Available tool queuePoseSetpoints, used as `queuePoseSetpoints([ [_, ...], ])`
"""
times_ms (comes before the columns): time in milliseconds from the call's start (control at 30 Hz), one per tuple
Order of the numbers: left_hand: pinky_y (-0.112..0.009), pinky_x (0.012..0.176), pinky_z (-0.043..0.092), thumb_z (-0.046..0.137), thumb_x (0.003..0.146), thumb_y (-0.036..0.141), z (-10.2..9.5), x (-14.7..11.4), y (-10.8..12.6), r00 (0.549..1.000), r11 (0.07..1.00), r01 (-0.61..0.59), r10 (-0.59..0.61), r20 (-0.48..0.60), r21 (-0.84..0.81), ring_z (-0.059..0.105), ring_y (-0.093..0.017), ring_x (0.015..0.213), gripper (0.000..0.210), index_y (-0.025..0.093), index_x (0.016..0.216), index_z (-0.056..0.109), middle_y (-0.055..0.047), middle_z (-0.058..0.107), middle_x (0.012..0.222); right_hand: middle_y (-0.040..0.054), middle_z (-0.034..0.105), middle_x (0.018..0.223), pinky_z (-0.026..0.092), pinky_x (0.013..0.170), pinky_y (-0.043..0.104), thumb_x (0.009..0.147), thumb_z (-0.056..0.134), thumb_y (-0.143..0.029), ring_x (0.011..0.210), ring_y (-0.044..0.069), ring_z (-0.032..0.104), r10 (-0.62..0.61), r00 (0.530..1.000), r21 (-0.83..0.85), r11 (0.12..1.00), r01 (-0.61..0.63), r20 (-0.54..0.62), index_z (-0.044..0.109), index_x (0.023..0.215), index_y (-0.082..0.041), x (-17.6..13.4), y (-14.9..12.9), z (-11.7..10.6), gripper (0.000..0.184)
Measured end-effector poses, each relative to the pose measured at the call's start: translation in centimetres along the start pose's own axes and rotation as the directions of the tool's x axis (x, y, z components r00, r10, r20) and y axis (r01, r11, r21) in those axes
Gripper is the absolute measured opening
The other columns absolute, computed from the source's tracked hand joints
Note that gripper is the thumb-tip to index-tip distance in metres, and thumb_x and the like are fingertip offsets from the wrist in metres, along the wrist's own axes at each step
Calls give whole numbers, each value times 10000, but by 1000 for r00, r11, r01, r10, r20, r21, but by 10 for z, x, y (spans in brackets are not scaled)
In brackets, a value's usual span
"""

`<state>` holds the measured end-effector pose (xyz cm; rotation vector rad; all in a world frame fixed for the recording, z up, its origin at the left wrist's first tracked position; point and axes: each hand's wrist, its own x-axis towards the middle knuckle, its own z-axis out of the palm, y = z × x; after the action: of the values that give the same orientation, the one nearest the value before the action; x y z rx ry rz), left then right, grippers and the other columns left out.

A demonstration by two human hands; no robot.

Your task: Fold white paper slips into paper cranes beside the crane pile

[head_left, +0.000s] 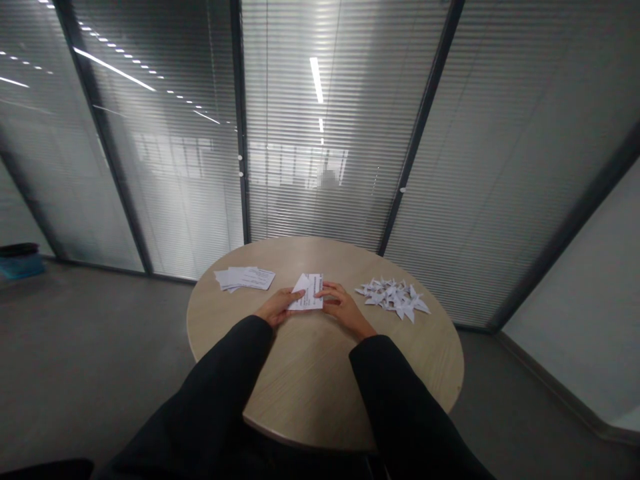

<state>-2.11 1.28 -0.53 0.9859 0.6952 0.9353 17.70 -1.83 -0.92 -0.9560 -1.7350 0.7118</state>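
Observation:
A folded sheet of printed paper (311, 293) is held between my two hands over the middle of the round table. One slanting edge shows at its upper left. My left hand (278, 305) grips the paper's left side, thumb on top. At its right edge, my right hand (344, 308) has the thumb and fingers closed on the paper. To the left lies a loose stack of printed paper sheets (253, 277). On the right is a heap of several folded white paper cranes (393, 297), apart from my right hand.
The round wooden table (310, 387) stands close to a glass partition with blinds (320, 213). A blue bin (21, 263) sits on the floor at the far left. A white wall (585, 320) rises on the right.

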Motion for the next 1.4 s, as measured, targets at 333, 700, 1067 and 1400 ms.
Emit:
queuePoseSetpoints([
  [333,-291,760,565,726,717,144,2,-3,0,999,999,22,-21,49,-27,680,-200,804,170,58,862,702,-147,711,902,72,598,1055,477,826,340,665,725,-418,1019,221,561,9,1000,-38,999,-10,-21,733,759,-239,4,9,3,203],
  [700,-247,809,534,737,685,74,9,-5,-3,985,998,30,-19,169,-61,680,-158,801,240,57,921,695,-146,709,963,38,671,895,410,866,325,657,714,-425,895,203,590,102,987,67,993,-94,-124,701,727,-203,2,-1,5,234],
  [1067,-288,870,510,804,599,102,5,-2,-9,971,999,52,-53,233,8,688,-194,838,325,51,903,700,-155,712,964,-7,629,683,420,700,284,655,685,-409,693,169,563,223,972,117,970,-214,-70,668,671,-187,3,-5,2,224],
  [1400,-295,876,506,756,707,306,17,-9,-9,957,995,100,-95,274,-2,688,-183,814,348,33,909,680,-160,710,935,-24,592,616,411,609,264,575,743,-428,604,151,545,199,964,109,977,-182,-174,594,645,-179,5,6,7,298],
])
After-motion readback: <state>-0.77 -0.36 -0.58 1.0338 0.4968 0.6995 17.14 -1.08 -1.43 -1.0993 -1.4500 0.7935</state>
